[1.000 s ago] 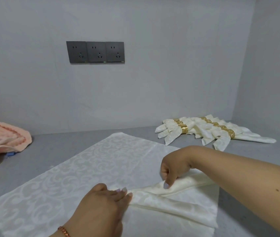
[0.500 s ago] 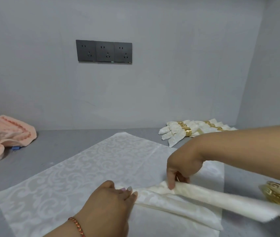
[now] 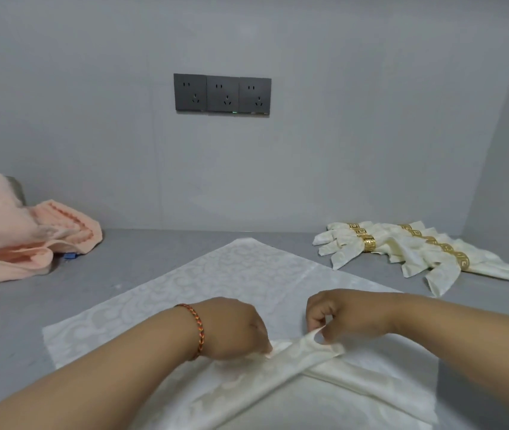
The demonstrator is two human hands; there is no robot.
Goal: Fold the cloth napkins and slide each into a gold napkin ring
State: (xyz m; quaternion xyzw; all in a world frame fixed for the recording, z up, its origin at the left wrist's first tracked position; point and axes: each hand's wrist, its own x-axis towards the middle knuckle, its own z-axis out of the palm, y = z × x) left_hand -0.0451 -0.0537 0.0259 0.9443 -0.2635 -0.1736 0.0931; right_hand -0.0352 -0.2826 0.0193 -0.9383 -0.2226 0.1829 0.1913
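Observation:
A cream patterned napkin (image 3: 281,372), folded into a long band, lies across a flat white damask cloth (image 3: 231,274) on the grey table. My left hand (image 3: 231,328) presses down on the band's left part, fingertips hidden in the fabric. My right hand (image 3: 337,318) pinches the folded edge of the band and lifts it slightly. At the back right lie several finished napkins (image 3: 417,252), each inside a gold napkin ring (image 3: 369,243).
A pile of peach towels (image 3: 20,237) sits at the far left against the wall. A triple dark socket plate (image 3: 222,94) is on the back wall. The grey side wall closes the space on the right.
My right hand has drawn back left and now pinches the fold near my left hand. The band it had pulled rightward, with gold rings at the frame edge, now lies folded diagonally. My view has shifted left.

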